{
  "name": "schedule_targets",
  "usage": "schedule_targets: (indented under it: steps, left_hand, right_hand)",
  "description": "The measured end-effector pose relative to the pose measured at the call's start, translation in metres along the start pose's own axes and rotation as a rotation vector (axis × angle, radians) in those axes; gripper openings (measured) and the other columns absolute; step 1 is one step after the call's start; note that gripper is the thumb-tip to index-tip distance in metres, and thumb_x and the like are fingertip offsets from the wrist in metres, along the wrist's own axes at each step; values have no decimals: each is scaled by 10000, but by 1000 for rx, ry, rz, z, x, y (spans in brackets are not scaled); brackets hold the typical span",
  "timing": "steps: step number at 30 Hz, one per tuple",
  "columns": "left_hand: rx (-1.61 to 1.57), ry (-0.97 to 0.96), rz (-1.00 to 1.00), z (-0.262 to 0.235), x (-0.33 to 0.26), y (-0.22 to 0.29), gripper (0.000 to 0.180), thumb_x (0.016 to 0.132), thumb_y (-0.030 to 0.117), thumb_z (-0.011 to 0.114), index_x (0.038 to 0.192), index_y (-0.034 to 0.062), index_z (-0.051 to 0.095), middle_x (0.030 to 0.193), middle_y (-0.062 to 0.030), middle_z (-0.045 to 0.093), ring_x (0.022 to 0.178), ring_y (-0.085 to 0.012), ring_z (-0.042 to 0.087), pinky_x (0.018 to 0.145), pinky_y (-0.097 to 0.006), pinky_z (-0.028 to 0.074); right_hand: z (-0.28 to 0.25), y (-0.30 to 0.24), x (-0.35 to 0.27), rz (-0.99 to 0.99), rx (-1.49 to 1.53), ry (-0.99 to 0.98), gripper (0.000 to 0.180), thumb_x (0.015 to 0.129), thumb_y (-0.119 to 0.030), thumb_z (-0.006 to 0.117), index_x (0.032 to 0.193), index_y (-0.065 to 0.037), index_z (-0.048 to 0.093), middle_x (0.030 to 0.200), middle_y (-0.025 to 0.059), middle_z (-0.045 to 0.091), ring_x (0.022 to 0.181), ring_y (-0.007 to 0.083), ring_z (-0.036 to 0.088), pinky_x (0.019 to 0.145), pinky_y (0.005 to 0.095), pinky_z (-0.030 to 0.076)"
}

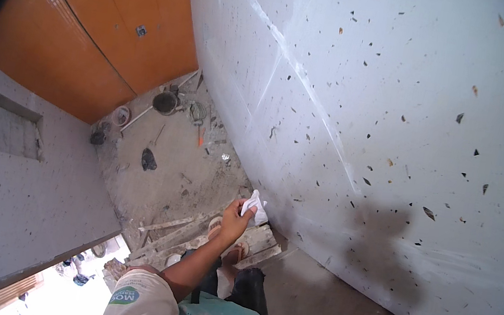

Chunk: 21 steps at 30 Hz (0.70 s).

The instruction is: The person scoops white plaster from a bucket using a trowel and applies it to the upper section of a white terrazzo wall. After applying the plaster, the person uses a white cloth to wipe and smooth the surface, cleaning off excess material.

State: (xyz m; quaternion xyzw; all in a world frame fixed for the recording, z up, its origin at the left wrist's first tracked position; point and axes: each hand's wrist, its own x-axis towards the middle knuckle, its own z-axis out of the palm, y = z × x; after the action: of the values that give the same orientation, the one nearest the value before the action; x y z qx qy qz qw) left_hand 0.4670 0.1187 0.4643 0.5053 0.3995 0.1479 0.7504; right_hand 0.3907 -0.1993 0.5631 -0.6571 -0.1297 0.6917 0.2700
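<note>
My left hand (235, 220) is closed round a crumpled white sheet (255, 209), held in front of my body above my sandalled feet. Whether the sheet is cloth or paper I cannot make out. Close on its right rises a large pale wall (411, 136) with scattered dark and brown flecks. A whitish smeared streak (303, 77) runs slantwise down that wall. Only a bit of skin, perhaps my right arm, shows at the lower edge; my right hand is out of sight.
Under my feet lie rough wooden planks (259, 243). On the dusty floor beyond stand a dark bucket (165, 103) and a pale bucket (121, 115), near an orange-handled tool (201, 137). Orange panels (111, 12) close the far side. A left wall (57, 194) has a recess (14, 127).
</note>
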Motion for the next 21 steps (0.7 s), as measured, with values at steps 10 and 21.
schedule_targets:
  steps: [10, 21]
  left_hand:
    - [-123, 155, 84, -12, 53, -29, 408, 906, 98, 602, 1255, -38, 441, 1114, -115, 608, 964, -137, 576, 823, -262, 456]
    - [-159, 335, 212, -18, 201, -78, 322, 919, 147, 589, 1159, -46, 493, 1058, -107, 632, 932, -135, 581, 830, -275, 448]
  right_hand:
    - [-91, 13, 10, -136, -8, 880, 302, 836, -248, 671, 1039, -24, 673, 976, 140, 687, 888, 268, 663, 804, 345, 506]
    - [-267, -71, 120, -481, -381, 1366, 146, 860, -108, 618, 941, -4, 679, 889, 115, 688, 807, 209, 658, 744, 314, 508]
